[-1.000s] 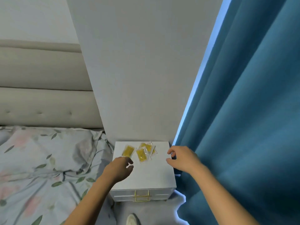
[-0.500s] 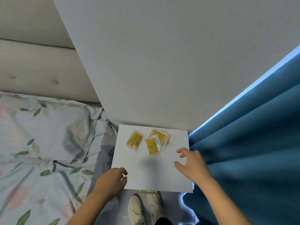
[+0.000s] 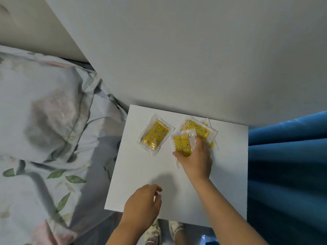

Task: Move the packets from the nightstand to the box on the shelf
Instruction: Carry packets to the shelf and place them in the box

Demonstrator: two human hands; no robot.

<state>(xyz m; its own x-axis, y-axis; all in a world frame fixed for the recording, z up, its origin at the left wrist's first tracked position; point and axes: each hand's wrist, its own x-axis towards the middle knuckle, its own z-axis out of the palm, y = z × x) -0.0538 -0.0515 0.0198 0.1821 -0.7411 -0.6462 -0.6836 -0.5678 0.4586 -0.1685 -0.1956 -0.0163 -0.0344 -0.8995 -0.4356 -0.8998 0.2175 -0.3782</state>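
Three clear packets with yellow patterned contents lie on the white nightstand (image 3: 230, 174) near its back edge. One packet (image 3: 155, 136) lies alone to the left. The middle packet (image 3: 182, 145) overlaps the rear packet (image 3: 196, 128). My right hand (image 3: 196, 160) rests on the middle packet, thumb at its lower left edge and fingers over its right side, pinching it. My left hand (image 3: 143, 202) hovers over the front left part of the nightstand, fingers loosely curled, holding nothing. The box and the shelf are out of view.
A bed with floral bedding (image 3: 44, 138) lies to the left, touching the nightstand. A grey wall (image 3: 177, 59) stands behind it. A blue curtain (image 3: 286, 165) hangs close on the right. My shoes (image 3: 154, 232) show below the front edge.
My view has tilted down and come closer to the nightstand. My right hand moved forward and left onto the middle packet. My left hand shifted right over the nightstand's front.
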